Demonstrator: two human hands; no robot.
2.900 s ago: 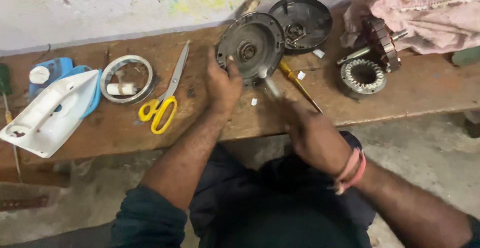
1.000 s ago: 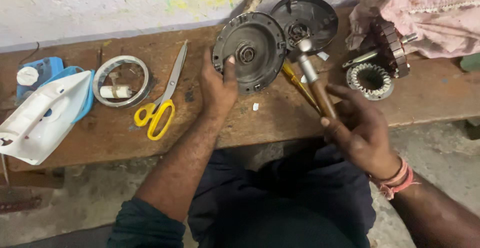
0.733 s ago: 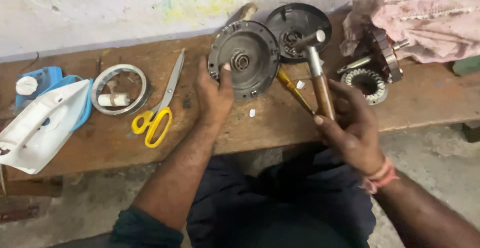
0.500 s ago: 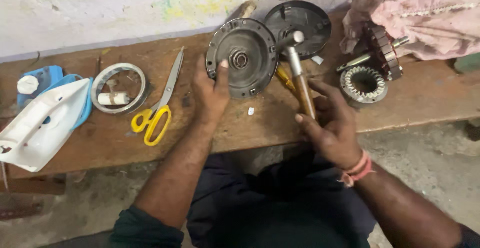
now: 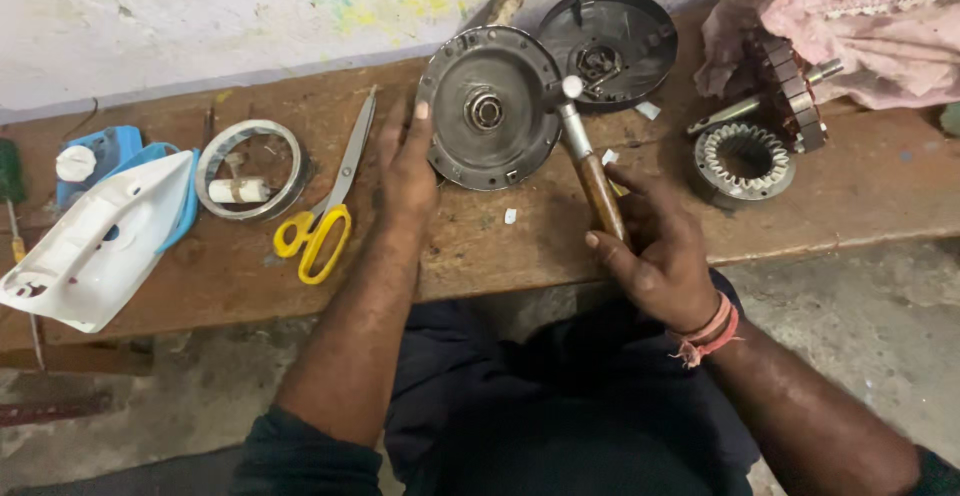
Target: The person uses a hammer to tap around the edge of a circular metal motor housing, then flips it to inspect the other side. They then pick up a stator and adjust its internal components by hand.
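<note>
A round grey metal motor cover with a bearing at its centre stands tilted on the wooden bench. My left hand lies flat against its left rim, fingers up. My right hand grips the wooden handle of a small hammer. The hammer's metal head touches the cover's right edge.
A second dark cover lies behind. A toothed stator ring and a rotor sit at the right under a pink cloth. Yellow-handled scissors, a metal ring and a white and blue iron lie at the left.
The hammer has swung down from its raised position onto the cover's right edge. My left hand has slid from the cover's lower face to its left rim.
</note>
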